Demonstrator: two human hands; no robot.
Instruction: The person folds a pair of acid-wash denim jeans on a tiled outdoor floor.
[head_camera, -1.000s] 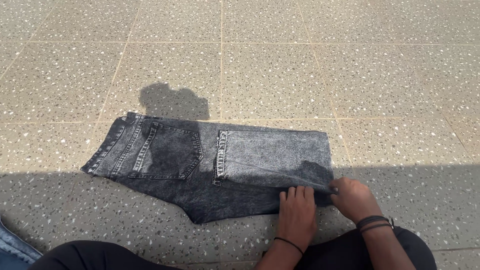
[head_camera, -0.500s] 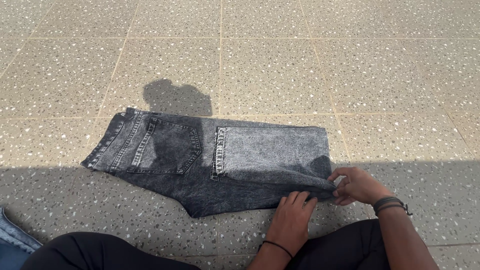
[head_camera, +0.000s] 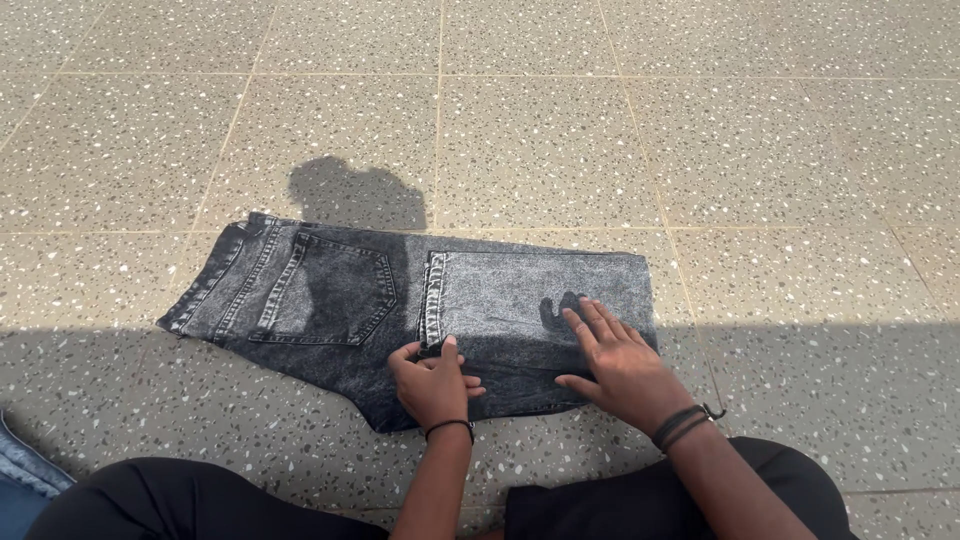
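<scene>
Both your hands have moved left from the fold's right edge: your left hand now pinches the hem of the folded, dark-grey acid-washed denim jeans, its grip narrow. Your right hand lies flat, fingers spread, pressing the folded leg at centre frame on the speckled tile floor.

**Bare forearms, dark bands, black trousers**

Both forearms are bare, with no sleeves in view. The left hand has one thin black band at the wrist. The right hand has two dark bands stacked at its wrist. Black trousers cover both legs.

Open tiled floor all around the folded grey jeans; blue denim far left.
</scene>
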